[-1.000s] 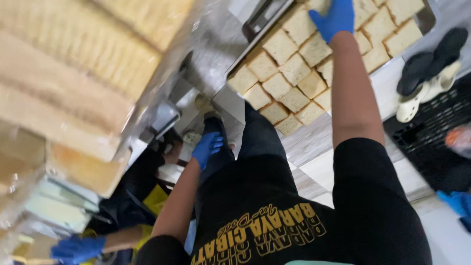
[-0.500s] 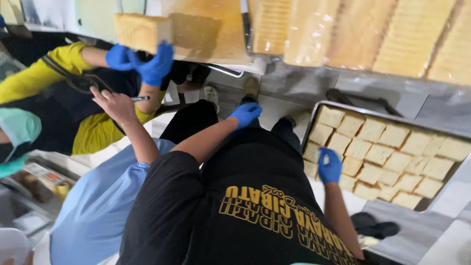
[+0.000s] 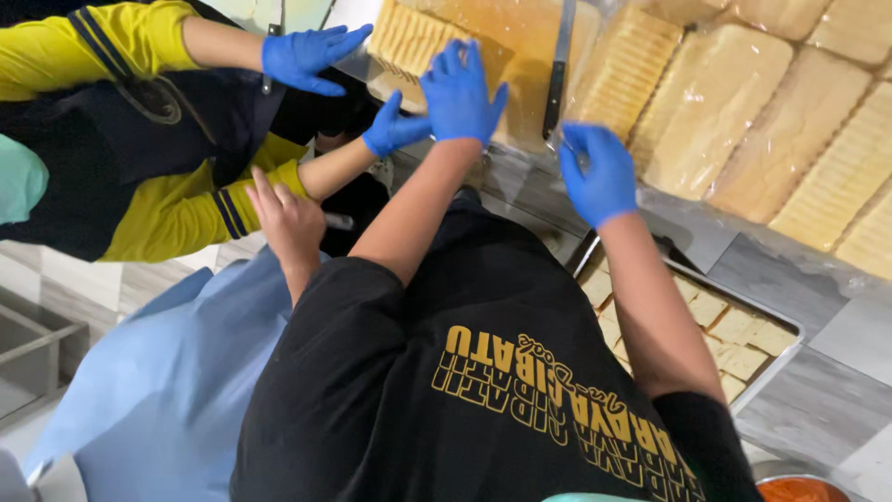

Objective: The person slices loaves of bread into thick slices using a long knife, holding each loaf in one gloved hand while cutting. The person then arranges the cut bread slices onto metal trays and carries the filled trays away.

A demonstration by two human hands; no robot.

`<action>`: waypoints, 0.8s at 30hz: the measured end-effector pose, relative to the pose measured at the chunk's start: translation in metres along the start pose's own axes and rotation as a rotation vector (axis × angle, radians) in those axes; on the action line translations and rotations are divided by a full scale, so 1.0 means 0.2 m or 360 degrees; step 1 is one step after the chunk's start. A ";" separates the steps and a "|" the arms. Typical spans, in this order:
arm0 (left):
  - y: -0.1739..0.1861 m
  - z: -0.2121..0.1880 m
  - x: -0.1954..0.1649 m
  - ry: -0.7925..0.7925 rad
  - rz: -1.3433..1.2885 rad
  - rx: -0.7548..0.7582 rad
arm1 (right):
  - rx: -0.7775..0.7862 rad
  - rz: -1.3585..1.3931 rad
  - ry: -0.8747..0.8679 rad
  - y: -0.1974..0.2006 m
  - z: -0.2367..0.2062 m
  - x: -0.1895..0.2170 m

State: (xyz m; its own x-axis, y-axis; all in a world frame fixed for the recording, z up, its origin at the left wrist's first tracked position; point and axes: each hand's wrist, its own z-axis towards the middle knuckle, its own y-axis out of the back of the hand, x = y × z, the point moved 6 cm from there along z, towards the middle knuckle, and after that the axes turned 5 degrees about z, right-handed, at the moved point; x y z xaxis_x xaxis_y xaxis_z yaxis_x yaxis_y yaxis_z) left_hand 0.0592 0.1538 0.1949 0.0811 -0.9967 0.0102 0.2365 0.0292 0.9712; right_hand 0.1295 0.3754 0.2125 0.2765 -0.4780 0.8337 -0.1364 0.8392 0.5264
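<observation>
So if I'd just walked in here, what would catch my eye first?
Probably the blue gloves: the person's left hand rests spread on a wrapped loaf at the top, with the right hand raised beside it near a long knife. Pale wrapped loaves fill the upper right, and a metal tray of cut squares sits lower right. A co-worker's gloved hands in yellow sleeves reach in from the left.

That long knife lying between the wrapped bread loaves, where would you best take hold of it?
Grip the knife by its handle, which I cannot see here. Only the bare blade shows, lying flat between the bread loaves, nearest the right hand. Reach along its length, never across the edge.
</observation>
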 end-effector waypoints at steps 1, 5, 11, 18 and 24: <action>-0.05 0.07 0.07 0.0117 0.0009 0.0158 | 0.0066 -0.0105 0.0010 -0.05 0.14 0.00; -0.17 0.12 0.18 0.0094 0.0072 0.0353 | 0.0423 -0.0659 -0.0512 -0.35 0.54 -0.18; -0.27 0.11 0.15 -0.0185 0.0003 0.0108 | 0.0314 -0.0900 -0.0841 -0.52 0.61 -0.51; -0.30 0.17 0.31 0.0420 -0.2751 0.0686 | -0.0029 0.1027 -0.1134 -0.24 0.45 -0.29; -0.23 0.19 -0.06 0.0783 -0.4368 0.1552 | -0.0271 0.1107 -0.0846 0.18 0.21 0.29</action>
State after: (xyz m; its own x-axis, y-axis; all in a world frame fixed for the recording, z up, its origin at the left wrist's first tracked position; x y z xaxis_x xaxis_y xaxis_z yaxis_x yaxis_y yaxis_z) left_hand 0.0110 0.1621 0.1581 0.5415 0.8108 -0.2224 0.0411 -0.2897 -0.9562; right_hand 0.1011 0.3664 0.2870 -0.2996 0.1325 0.9448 0.0457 0.9912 -0.1245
